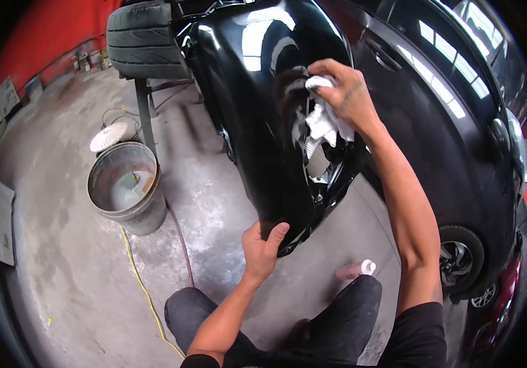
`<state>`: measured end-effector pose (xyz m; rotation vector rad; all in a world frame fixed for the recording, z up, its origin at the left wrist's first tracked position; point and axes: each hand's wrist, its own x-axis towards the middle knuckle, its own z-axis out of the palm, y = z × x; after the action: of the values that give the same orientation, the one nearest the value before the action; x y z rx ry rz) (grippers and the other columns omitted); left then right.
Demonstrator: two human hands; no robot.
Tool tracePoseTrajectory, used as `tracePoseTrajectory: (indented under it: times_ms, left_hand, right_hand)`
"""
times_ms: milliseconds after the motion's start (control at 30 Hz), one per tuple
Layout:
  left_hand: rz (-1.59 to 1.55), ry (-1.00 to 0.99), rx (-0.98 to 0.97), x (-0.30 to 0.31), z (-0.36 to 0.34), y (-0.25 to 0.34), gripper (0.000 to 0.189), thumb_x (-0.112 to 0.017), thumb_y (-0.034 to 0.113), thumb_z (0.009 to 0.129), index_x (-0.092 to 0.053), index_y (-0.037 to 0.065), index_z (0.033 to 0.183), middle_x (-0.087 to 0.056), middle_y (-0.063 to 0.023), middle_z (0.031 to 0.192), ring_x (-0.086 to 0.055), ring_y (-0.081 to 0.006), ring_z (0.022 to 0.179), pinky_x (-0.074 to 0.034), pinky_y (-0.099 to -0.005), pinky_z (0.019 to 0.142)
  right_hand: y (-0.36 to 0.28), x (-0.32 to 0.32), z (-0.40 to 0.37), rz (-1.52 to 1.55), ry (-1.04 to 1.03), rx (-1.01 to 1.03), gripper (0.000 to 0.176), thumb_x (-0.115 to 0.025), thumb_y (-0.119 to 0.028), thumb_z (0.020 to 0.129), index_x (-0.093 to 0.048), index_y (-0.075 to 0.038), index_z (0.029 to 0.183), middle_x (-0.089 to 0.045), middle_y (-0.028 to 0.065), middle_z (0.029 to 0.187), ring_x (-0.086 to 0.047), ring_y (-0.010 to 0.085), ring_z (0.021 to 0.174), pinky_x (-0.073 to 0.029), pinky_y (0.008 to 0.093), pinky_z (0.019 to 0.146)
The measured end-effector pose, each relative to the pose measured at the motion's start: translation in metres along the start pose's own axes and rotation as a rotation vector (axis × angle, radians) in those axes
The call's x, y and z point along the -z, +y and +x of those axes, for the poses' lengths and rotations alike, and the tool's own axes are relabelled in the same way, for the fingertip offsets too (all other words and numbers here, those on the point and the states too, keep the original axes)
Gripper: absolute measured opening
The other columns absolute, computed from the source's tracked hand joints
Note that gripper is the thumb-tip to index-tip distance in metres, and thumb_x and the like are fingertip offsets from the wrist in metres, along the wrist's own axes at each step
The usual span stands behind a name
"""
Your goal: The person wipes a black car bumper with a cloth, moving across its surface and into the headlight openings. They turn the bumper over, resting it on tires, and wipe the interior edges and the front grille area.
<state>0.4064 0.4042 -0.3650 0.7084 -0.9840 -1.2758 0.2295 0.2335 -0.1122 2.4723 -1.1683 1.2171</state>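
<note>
A glossy black car panel (245, 122) stretches down the middle of the view, with window light reflected near its top. My right hand (344, 92) pinches a crumpled white cloth (322, 122), which hangs against the panel's right side above an opening. At the panel's lower end, my left hand (262, 248) grips the edge, its thumb on top and the other fingers mostly hidden. A pinkish bottle with a white cap (355, 270) is on the floor beside my right knee.
Left of the panel stands a grey bucket (133, 211) with a white round pad (109, 136) behind it. A tire (141, 42) is at the upper left. Yellow and reddish cords cross the floor. A dark car (423, 122) stands on the right.
</note>
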Motion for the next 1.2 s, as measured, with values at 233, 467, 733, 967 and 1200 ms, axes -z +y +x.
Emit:
tracePoseTrajectory:
  times_ms: [233, 467, 733, 967, 1200]
  left_hand:
    - [0.025, 0.033, -0.021, 0.000, 0.001, -0.004, 0.039, -0.079, 0.035, 0.098, -0.071, -0.003, 0.098, -0.063, 0.0042, 0.081, -0.052, -0.0064, 0.077, -0.044, -0.0255, 0.069]
    - [0.007, 0.040, -0.035, 0.003, 0.004, -0.008, 0.035, -0.079, 0.033, 0.098, -0.073, -0.002, 0.100, -0.065, 0.0038, 0.086, -0.054, -0.0063, 0.078, -0.045, -0.0244, 0.072]
    - [0.046, 0.048, -0.022, 0.006, 0.004, -0.009, 0.034, -0.079, 0.032, 0.098, -0.073, -0.002, 0.100, -0.066, 0.0035, 0.086, -0.055, -0.0061, 0.079, -0.045, -0.0240, 0.073]
    - [-0.018, 0.041, -0.024, 0.003, 0.005, -0.006, 0.031, -0.079, 0.029, 0.099, -0.073, -0.002, 0.098, -0.064, 0.0049, 0.083, -0.052, -0.0052, 0.078, -0.044, -0.0242, 0.071]
    - [-0.022, 0.044, -0.018, -0.001, 0.002, -0.001, 0.032, -0.079, 0.029, 0.099, -0.073, -0.003, 0.098, -0.065, 0.0051, 0.084, -0.052, -0.0050, 0.078, -0.044, -0.0240, 0.071]
  right_hand:
    - [-0.022, -0.015, -0.042, -0.149, -0.031, -0.094, 0.029, -0.072, -0.010, 0.081, -0.075, 0.007, 0.105, -0.074, 0.0263, 0.088, -0.076, 0.0347, 0.085, -0.057, 0.0378, 0.080]
    - [-0.028, 0.025, -0.059, 0.282, -0.119, -0.602, 0.027, -0.072, -0.015, 0.082, -0.074, 0.005, 0.101, -0.075, 0.0159, 0.087, -0.073, 0.0221, 0.081, -0.056, 0.0343, 0.076]
    - [-0.029, -0.018, -0.053, 0.166, 0.008, -0.545, 0.032, -0.072, -0.023, 0.087, -0.074, 0.008, 0.096, -0.073, 0.0255, 0.087, -0.074, 0.0316, 0.082, -0.055, 0.0402, 0.081]
    - [-0.041, -0.016, -0.069, 0.135, 0.012, -0.433, 0.031, -0.070, -0.020, 0.089, -0.075, 0.007, 0.103, -0.075, 0.0249, 0.091, -0.076, 0.0342, 0.087, -0.056, 0.0390, 0.082]
    - [-0.025, -0.013, -0.033, 0.103, -0.102, -0.621, 0.029, -0.069, -0.020, 0.081, -0.072, 0.009, 0.088, -0.068, 0.0217, 0.070, -0.070, 0.0238, 0.069, -0.054, 0.0350, 0.071]
